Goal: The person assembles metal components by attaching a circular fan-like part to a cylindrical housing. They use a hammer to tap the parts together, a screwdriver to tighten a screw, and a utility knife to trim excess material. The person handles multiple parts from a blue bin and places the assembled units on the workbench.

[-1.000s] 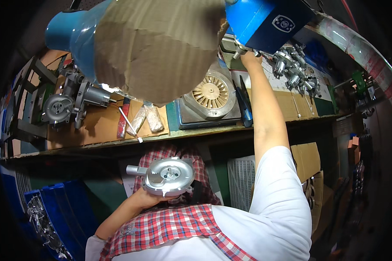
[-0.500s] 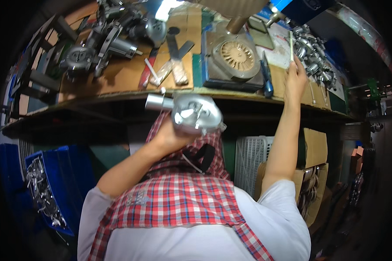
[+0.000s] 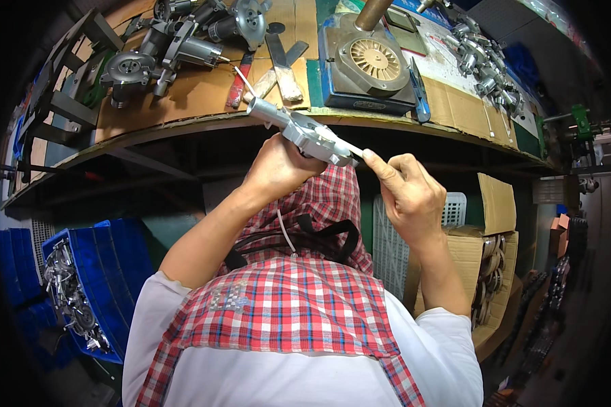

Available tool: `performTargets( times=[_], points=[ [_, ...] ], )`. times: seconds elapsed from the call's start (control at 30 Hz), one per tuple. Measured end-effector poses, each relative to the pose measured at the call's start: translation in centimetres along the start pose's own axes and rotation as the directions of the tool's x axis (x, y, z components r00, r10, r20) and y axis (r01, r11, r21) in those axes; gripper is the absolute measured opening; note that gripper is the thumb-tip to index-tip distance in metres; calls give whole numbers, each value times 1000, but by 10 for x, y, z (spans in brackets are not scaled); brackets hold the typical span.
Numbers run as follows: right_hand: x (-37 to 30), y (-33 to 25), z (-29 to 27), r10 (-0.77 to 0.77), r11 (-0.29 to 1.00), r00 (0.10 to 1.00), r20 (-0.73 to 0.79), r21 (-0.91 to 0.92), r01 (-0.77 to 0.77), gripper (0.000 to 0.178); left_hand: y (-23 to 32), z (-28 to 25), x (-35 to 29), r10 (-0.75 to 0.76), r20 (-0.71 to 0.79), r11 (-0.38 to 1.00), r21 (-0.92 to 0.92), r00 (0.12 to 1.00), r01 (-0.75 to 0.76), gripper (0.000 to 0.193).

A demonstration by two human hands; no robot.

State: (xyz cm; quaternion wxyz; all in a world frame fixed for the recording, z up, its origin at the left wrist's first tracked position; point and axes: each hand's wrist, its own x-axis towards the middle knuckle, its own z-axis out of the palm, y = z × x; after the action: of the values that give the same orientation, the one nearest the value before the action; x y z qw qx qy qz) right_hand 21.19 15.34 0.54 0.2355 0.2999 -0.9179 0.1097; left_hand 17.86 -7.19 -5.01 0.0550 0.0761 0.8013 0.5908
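My left hand (image 3: 282, 166) is closed round the underside of a silver metal housing (image 3: 313, 138), a round cast body with a short tube at its left end. I hold it tilted in front of the bench edge, above my checked apron. Just right of it, my right hand (image 3: 414, 197) pinches a slim pale stick (image 3: 348, 146), thumb and index finger pressed on it. The stick lies along the right side of the housing's face; its tip seems to touch the housing, though its exact contact point is hard to make out.
On the bench stand an iron fixture with a finned round disc (image 3: 377, 64), blue-handled pliers (image 3: 419, 95), flat blades with wrapped handles (image 3: 285, 74) and motor assemblies (image 3: 190, 51). Metal parts are heaped at right (image 3: 482, 64). Below are a blue bin (image 3: 105, 271) and a cardboard box (image 3: 465, 254).
My right hand has come back from the right side of the bench with the pale stick and brought it to the housing. My left hand has tilted the housing.
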Motion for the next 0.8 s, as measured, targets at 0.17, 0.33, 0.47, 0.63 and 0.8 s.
performTargets(
  times=[0.17, 0.33, 0.47, 0.63, 0.8],
  points=[
    [11, 6, -2, 156, 988, 987, 49, 9, -156, 36, -10, 0, 2, -9, -23, 999, -37, 1000, 8, 32],
    [11, 10, 2, 389, 566, 792, 471, 557, -608, 24, 1, -2, 2, 63, -49, 996, 58, 997, -60, 33],
    [22, 21, 2, 383, 293, 698, 604, 638, -713, 25, 4, -4, 8, 13, -12, 984, 179, 1000, -11, 35],
    [58, 72, -8, 578, 343, 739, 347, 718, -606, 29, -19, -10, 1, -41, 57, 984, -169, 998, 50, 40],
    [114, 240, 78, 582, 813, 798, -157, 126, -568, 36, -12, -7, -2, -77, 117, 764, -632, 990, 134, 39]
  ],
)
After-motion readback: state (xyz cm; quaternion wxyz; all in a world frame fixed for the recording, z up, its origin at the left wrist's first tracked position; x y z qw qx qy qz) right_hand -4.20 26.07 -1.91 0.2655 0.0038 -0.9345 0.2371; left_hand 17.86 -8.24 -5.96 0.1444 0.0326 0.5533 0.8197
